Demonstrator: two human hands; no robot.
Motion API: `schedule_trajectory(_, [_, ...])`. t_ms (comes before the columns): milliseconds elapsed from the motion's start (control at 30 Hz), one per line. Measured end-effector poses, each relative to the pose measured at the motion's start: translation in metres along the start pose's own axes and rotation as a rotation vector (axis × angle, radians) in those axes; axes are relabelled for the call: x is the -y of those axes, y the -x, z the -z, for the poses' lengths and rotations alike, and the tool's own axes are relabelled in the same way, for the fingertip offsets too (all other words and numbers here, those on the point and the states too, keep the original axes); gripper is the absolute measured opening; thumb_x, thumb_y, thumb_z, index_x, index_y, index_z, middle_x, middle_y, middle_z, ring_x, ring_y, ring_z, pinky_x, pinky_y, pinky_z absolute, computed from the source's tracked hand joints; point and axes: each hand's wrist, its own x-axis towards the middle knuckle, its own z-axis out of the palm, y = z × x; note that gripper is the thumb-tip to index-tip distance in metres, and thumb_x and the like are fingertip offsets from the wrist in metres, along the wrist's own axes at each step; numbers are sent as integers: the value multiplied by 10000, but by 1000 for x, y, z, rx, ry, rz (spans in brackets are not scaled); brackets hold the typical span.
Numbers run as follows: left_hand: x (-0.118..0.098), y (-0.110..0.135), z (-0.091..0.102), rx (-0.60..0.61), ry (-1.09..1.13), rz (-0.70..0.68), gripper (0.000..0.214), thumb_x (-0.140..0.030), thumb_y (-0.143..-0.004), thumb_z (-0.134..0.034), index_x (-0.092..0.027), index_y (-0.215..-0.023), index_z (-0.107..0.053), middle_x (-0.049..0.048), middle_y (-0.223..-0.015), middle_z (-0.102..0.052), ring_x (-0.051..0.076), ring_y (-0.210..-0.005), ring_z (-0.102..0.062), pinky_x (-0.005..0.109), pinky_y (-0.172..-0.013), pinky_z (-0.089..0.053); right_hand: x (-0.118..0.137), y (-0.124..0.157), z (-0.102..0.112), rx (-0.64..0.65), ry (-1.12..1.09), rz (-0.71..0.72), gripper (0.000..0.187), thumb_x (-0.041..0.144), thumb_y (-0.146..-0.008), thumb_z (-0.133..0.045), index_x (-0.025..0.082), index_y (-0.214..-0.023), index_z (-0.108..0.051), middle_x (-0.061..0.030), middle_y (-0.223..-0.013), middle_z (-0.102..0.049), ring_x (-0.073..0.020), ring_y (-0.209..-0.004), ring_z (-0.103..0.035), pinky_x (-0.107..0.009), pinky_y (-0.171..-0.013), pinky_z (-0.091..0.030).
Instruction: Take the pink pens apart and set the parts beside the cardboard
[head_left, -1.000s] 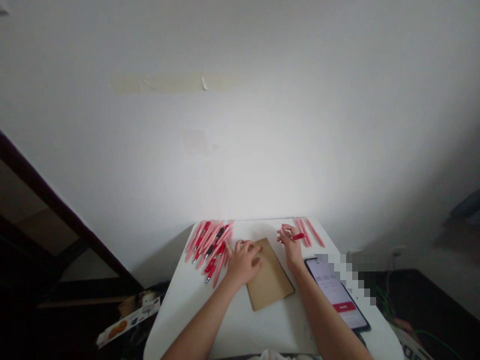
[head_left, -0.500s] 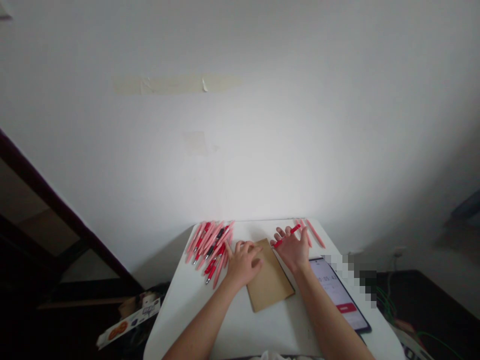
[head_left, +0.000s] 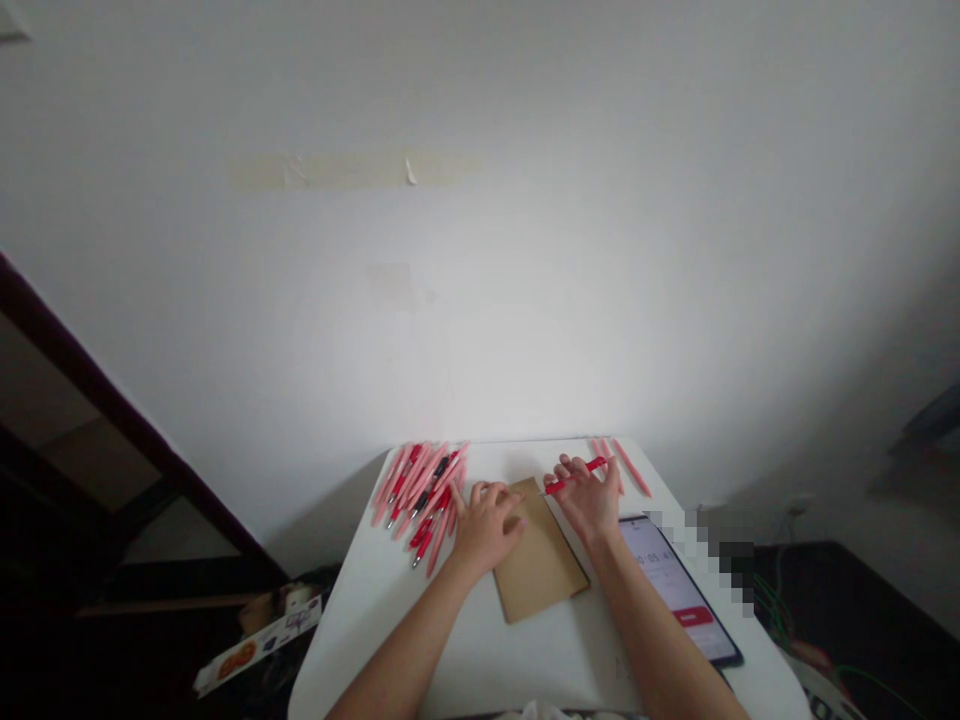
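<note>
My left hand (head_left: 486, 522) lies flat, fingers spread, on the top left corner of a brown notebook (head_left: 541, 563) on the white table (head_left: 450, 640). My right hand (head_left: 590, 496) is closed on a red pen (head_left: 576, 475), held level with its tip pointing left over the notebook's top right corner. A heap of several red and pink pens (head_left: 421, 492) lies just left of my left hand. A few pink pens (head_left: 624, 464) lie at the table's far right, behind my right hand.
A phone (head_left: 684, 600) with a lit screen lies right of the notebook, beside my right forearm. A white wall rises right behind the table. A printed box (head_left: 255, 642) sits on the dark floor to the left. Green cables (head_left: 780, 610) lie on the floor at right.
My right hand turned the red pen from pointing right to pointing left, opened briefly over it, and closed again nearer the notebook. My left hand stayed on the notebook.
</note>
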Motion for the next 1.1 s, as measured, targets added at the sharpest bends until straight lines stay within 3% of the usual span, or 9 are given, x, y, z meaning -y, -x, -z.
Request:
schedule_trajectory(200, [2,0,-3,-11,-16,-8,352,-474,-869,-558,-429,-1217,-587,7,-1249,-580,305,-1216,-422,775,-1066,76,-2,0,0,15,-44,-63,613,776,-835,-271,238,-583,-425,-48,-802,-600,-171,-620,-501,-402,-687,-477])
schedule_trajectory(400, [1,-1,-3,-1,-1,12,381,-461,-866,-568,-415,-1244,-570,16,-1266,-578,309,-1236,-409,762,-1075,96,-11,-9,9,34,-92,-67,235,477,-784,-557,245,-760,-583,-7,-753,-588,-159,-636,-541,-414,-734,-516])
schedule_trajectory(467, [2,-1,-3,0,6,13,395,-453,-865,-572,-412,-1258,-558,13,-1275,-580,311,-1250,-402,767,-1070,98,-13,-12,10,5,-25,-73,190,418,-745,-605,246,-825,-612,9,-715,-575,-153,-615,-539,-413,-737,-530])
schedule_trajectory(567, [4,0,-4,-2,7,8,375,-455,-873,-561,-400,-1243,-571,13,-1280,-586,317,-1264,-395,775,-1063,98,-9,-17,8,-42,371,-36,304,418,-774,-567,230,-1002,-636,7,-717,-589,-162,-653,-574,-384,-728,-539])
schedule_trajectory(633, [6,0,-4,-13,3,3,359,-458,-878,-554,-394,-1231,-581,12,-1273,-595,316,-1262,-403,775,-1063,105,0,-22,8,-46,954,28,393,408,-849,-433,202,-1128,-620,-26,-828,-649,-171,-751,-622,-335,-720,-531])
schedule_trajectory(667, [7,1,-5,-20,2,2,355,-459,-880,-553,-392,-1227,-583,11,-1271,-599,315,-1260,-407,774,-1064,108,6,-24,8,-53,1061,36,399,393,-850,-437,180,-1125,-631,-51,-895,-672,-184,-803,-634,-330,-738,-523])
schedule_trajectory(800, [10,0,-5,-30,14,8,355,-450,-878,-563,-385,-1226,-583,9,-1278,-602,316,-1268,-412,771,-1067,117,30,-38,12,-91,1363,30,335,308,-814,-517,173,-1073,-682,-82,-971,-703,-226,-943,-633,-348,-856,-467])
schedule_trajectory(933, [11,0,-2,-15,43,8,379,-440,-875,-571,-401,-1251,-558,0,-1286,-604,318,-1287,-403,769,-1067,127,43,-50,20,-192,1672,-30,325,242,-804,-555,192,-1098,-682,-137,-1074,-688,-339,-1190,-504,-515,-985,-349])
schedule_trajectory(1100, [11,0,1,-2,58,12,367,-456,-868,-576,-395,-1229,-571,-6,-1279,-611,318,-1291,-404,766,-1069,129,42,-58,28,-243,1912,-87,351,184,-821,-520,169,-1146,-652,-175,-1179,-642,-350,-1207,-476,-569,-1001,-281])
